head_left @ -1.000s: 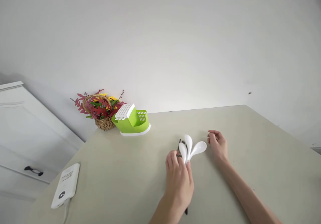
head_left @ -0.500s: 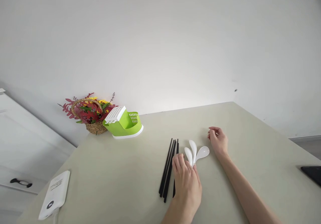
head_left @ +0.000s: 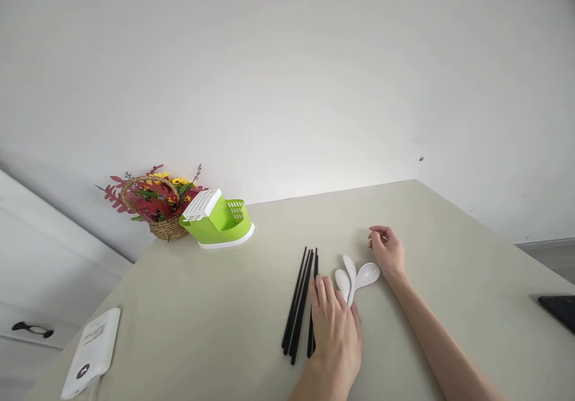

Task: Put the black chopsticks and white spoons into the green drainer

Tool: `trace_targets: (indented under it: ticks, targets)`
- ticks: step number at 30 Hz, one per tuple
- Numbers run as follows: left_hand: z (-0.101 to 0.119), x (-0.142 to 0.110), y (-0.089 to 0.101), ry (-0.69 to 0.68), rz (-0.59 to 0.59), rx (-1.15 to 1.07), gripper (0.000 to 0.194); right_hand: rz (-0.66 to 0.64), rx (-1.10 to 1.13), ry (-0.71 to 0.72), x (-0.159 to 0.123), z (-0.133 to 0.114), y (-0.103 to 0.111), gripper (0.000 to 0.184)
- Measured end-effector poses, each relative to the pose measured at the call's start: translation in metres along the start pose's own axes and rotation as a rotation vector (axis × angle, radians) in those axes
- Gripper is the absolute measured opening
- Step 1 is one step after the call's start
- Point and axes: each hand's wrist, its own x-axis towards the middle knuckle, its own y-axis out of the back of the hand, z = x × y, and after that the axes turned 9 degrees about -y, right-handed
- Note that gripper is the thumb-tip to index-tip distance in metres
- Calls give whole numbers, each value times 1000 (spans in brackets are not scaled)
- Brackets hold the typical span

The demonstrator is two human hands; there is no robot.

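Note:
Several black chopsticks (head_left: 300,305) lie lengthwise on the table, in two groups with a narrow gap. To their right, three white spoons (head_left: 368,274) lie with their bowls fanned out and their handles running under my left hand (head_left: 335,329). That hand rests low over the handles, fingers extended and thumb apart on the right. Its fingertips are beside the right-hand chopsticks; whether they touch is unclear. My right hand (head_left: 387,251) lies on the table beyond the spoons, fingers loosely curled, with nothing visible in it.
A green and white plastic holder (head_left: 224,224) stands at the back left beside a wicker basket (head_left: 168,228) of artificial flowers. A white device with a cable (head_left: 92,350) lies front left. A dark flat object (head_left: 559,312) is at the right edge. White drawers (head_left: 36,305) stand left of the table.
The spoons have shifted slightly right, and their bowls have fanned differently. More of the right-hand chopsticks' lower ends shows beside my left hand. My right hand has hardly moved.

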Motion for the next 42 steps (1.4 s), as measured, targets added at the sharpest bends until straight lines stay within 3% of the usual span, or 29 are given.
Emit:
trace_targets:
  ticks: [9,13,16,22,25,28,35,42]
  targets:
    - [-12,0,12,-56,-41,93,28,-7,-12,0,0,1,1,28]
    - [-36,9,27,-71,22,23,32,-8,-31,10,-1,0,1,27]
    - [-80,32,53,-36,119,13,30,-13,-47,17,-2,0,2,26]
    - [-213,67,111,151,387,130,45,-23,-58,30,-2,2,2,27]
    - [-266,60,119,261,450,173,67,-28,-68,34,-2,4,2,28]
    - [-295,46,113,342,421,174,71,-25,-76,33,-2,4,2,29]
    - [-310,41,101,307,401,216,60,-18,-115,20,-5,0,2,28]
    - [-295,50,95,275,410,145,60,-21,-124,1,-7,-3,2,27]
